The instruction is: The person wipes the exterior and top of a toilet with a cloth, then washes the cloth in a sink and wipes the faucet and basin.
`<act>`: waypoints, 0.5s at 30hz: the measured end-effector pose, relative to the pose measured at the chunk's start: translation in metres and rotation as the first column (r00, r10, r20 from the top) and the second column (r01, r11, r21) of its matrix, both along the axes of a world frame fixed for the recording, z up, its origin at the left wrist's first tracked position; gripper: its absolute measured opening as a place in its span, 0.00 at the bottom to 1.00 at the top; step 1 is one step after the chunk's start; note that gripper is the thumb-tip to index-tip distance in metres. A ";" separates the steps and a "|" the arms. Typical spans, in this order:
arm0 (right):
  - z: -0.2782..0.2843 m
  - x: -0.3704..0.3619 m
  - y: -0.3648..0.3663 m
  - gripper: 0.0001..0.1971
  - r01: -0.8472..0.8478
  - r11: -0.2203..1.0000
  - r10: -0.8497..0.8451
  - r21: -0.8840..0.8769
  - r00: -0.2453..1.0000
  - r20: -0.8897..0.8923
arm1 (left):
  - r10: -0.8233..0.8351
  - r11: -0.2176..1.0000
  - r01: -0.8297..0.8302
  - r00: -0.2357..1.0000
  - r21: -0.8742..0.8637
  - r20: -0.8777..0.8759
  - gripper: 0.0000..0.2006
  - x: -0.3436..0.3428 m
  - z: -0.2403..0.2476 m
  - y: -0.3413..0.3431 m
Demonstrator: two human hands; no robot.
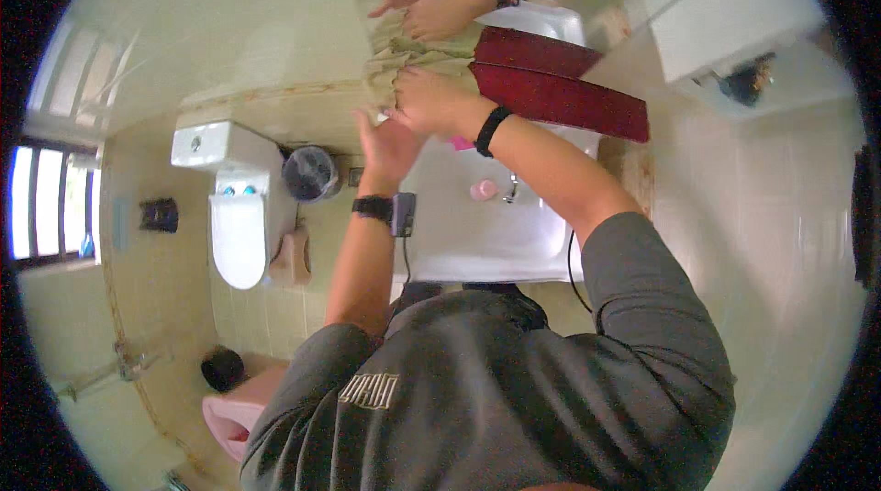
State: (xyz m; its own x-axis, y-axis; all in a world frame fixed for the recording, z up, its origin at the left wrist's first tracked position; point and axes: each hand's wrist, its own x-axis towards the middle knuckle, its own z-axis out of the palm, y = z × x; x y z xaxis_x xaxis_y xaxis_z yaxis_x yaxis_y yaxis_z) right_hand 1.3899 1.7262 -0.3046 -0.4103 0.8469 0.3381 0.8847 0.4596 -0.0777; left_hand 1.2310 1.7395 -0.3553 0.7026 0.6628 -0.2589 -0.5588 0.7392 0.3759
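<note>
A rumpled beige cloth (381,87) lies over the left end of a dark red shelf (562,98), against the mirror. My right hand (431,98) reaches across from the right, its fingers curled down onto the cloth. Just below and to the left, my left hand (390,150) has its palm turned up and its thumb stretched out; its fingertips meet the right hand and are partly hidden. Black bands circle both wrists, and a small grey device (404,214) with a cable is at the left one.
Below my arms is a white sink (459,243) with a faucet (512,188) and a pink round item (484,189). The mirror (541,0) repeats both hands. On the left stand a toilet (240,234) and a lined bin (310,173). A pink container (240,413) sits lower left.
</note>
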 end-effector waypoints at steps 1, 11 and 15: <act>0.016 -0.006 -0.015 0.16 0.085 0.990 -0.091 -0.108 0.995 -0.050 | 0.005 1.000 -0.005 1.000 -0.001 0.000 0.58 -0.013 -0.026 0.018; -0.008 0.244 -0.288 0.21 0.643 0.760 -0.650 0.092 0.754 0.100 | -0.056 0.997 0.058 0.997 -0.049 0.056 0.66 -0.005 -0.001 0.003; -0.002 0.207 -0.265 0.18 0.737 0.631 -0.755 0.242 0.655 -0.026 | -0.049 0.998 0.051 0.997 -0.032 0.052 0.68 -0.016 -0.008 0.001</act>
